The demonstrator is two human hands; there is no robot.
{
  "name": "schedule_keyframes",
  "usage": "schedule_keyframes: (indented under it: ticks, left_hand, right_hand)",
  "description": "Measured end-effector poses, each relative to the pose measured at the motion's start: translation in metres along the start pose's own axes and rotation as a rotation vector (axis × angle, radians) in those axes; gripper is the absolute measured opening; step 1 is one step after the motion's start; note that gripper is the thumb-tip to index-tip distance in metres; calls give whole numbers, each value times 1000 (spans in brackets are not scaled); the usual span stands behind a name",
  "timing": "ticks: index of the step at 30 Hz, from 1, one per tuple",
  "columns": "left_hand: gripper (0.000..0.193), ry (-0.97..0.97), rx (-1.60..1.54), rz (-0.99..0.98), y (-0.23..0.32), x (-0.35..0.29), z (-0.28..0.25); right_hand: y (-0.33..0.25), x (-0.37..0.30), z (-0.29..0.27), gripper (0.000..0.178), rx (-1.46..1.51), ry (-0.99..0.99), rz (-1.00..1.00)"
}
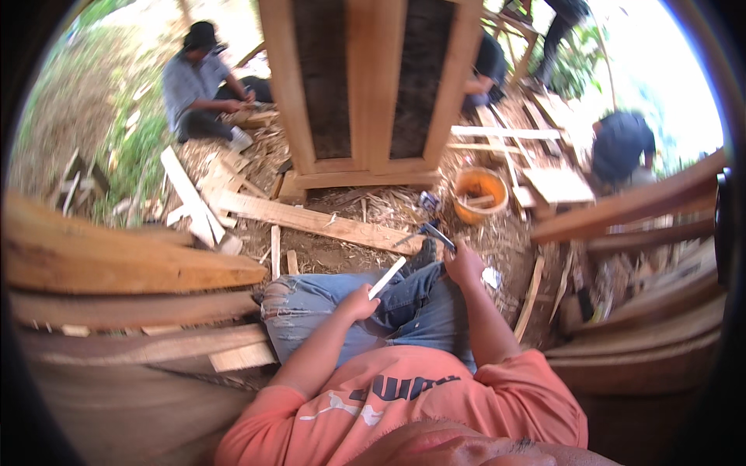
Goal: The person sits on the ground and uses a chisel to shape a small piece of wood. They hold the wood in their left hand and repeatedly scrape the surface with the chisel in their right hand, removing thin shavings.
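Observation:
My left hand (360, 302) is closed around a short pale wooden stick (388, 277), which points up and to the right above my lap. My right hand (464, 264), over my right knee, grips the handle of a hammer (440, 235). The hammer's dark head lies to the upper left of that hand, over the shavings, and its exact shape is blurred. The stick and the hammer are apart. Just past them a long flat board (311, 220) lies on the ground.
A wooden panelled piece (367, 93) stands upright ahead, with an orange bucket (480, 196) to its right. Stacked timbers (132, 311) flank me on the left and curved planks (645, 311) on the right. A person (198, 85) sits far left; others are behind and right.

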State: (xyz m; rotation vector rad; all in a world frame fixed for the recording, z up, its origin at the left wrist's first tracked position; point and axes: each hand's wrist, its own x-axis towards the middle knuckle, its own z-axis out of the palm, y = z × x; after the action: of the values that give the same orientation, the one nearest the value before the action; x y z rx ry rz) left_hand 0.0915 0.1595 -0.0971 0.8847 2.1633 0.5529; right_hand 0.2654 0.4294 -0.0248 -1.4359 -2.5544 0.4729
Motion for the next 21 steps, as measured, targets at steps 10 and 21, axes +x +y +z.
schedule_keyframes:
  ticks: [10, 21]
  left_hand:
    - [43, 57, 170, 8, 20, 1, 11]
    - [27, -1, -499, -289, -1, 24, 12]
  right_hand:
    - [29, 7, -2, 34, 200, 2, -27]
    - [53, 14, 13, 31, 325, 29, -73]
